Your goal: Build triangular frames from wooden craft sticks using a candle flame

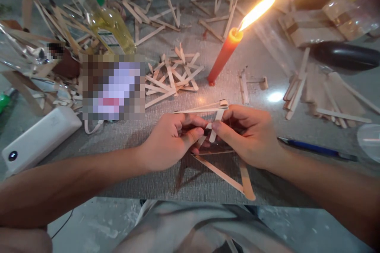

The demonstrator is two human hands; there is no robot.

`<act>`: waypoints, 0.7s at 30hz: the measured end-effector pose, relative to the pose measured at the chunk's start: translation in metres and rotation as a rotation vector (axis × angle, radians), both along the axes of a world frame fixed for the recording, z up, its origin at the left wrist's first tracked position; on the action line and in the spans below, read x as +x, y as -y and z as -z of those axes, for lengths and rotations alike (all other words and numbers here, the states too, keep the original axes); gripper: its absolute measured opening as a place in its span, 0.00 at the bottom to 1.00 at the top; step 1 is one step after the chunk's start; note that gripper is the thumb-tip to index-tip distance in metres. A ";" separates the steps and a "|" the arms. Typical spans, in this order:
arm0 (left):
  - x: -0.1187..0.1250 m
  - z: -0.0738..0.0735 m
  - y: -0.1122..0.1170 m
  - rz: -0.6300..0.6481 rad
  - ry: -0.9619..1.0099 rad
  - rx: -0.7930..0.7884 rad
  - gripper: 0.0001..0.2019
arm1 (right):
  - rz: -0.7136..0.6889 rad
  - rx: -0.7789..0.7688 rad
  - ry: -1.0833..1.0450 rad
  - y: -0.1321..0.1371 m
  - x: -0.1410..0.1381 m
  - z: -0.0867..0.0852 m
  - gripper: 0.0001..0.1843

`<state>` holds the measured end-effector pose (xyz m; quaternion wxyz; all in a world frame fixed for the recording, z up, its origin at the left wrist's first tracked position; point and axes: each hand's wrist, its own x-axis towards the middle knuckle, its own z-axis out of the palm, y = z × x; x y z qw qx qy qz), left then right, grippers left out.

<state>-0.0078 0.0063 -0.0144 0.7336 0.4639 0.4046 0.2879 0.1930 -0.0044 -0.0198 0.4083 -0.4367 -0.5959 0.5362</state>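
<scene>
Pinching a pale wooden stick (219,118) between thumb and fingers of the right hand (252,134), narrowly closed, with the flat lower end pointing down past the thumb. Pinching likewise with the left hand (170,138), tip of thumb near the fingers, on a second stick (202,140) largely hidden by the fingers. Holding both hands close together, just above the table (133,184) near its front edge. Cannot tell whether touching stick to stick in between.

Below the hands, can see a triangle of sticks (219,173); cannot tell whether resting on the table or held. Just beyond the fingers, can see a thin long stick (198,108) lying crosswise, with a small block-like end near the right hand.

Farther out, can find a lit red candle (224,57), tilted in view, beside a heap of joined sticks (175,73). To the right, can see a blue pen (317,150) and loose sticks (297,95). To the left, can see a white power bank (41,136), a pixelated phone (118,87) and a bottle (114,29) of yellow liquid, bearing a pale label (107,38) too blurred to read. Cannot read the mark on the power bank either.
</scene>
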 end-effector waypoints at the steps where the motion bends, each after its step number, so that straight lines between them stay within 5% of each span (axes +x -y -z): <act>1: 0.000 0.000 0.000 0.004 0.004 0.005 0.05 | -0.012 0.001 -0.005 0.000 0.000 0.000 0.13; 21: 0.000 -0.004 0.000 0.060 -0.135 0.164 0.04 | -0.028 0.022 0.087 0.001 0.001 0.001 0.14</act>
